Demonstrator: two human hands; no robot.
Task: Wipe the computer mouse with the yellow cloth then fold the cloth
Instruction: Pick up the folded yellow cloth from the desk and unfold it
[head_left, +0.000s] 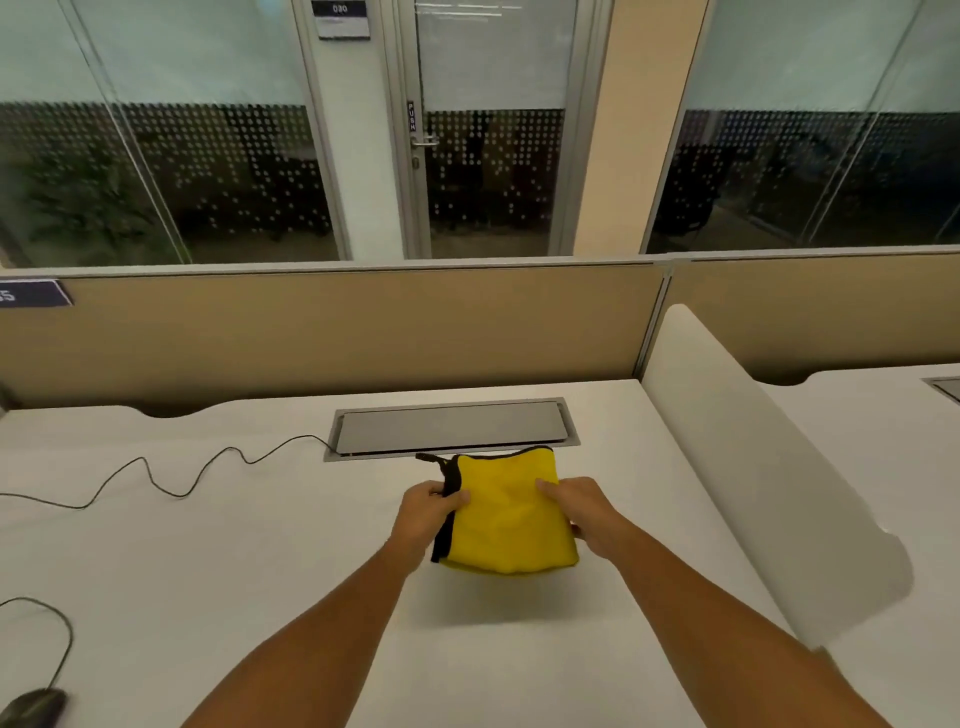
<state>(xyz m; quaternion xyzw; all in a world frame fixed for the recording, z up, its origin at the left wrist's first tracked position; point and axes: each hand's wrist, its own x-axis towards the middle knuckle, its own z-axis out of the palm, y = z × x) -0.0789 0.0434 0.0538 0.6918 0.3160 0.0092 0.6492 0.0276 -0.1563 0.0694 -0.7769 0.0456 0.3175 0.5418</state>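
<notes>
The yellow cloth (511, 514) with a black trim is folded into a thick rectangle and held just above the white desk (260, 545), casting a shadow below it. My left hand (431, 506) pinches its left, black-edged side. My right hand (582, 512) grips its right side, thumb on top. The dark computer mouse (31, 706) lies at the bottom left corner of the view, far from both hands, its cable (62, 639) looping upward.
A grey cable hatch (452, 428) is set into the desk just behind the cloth. A thin black wire (171, 486) snakes from it to the left. A white divider panel (753, 467) rises on the right. A tan partition (337, 332) closes the back.
</notes>
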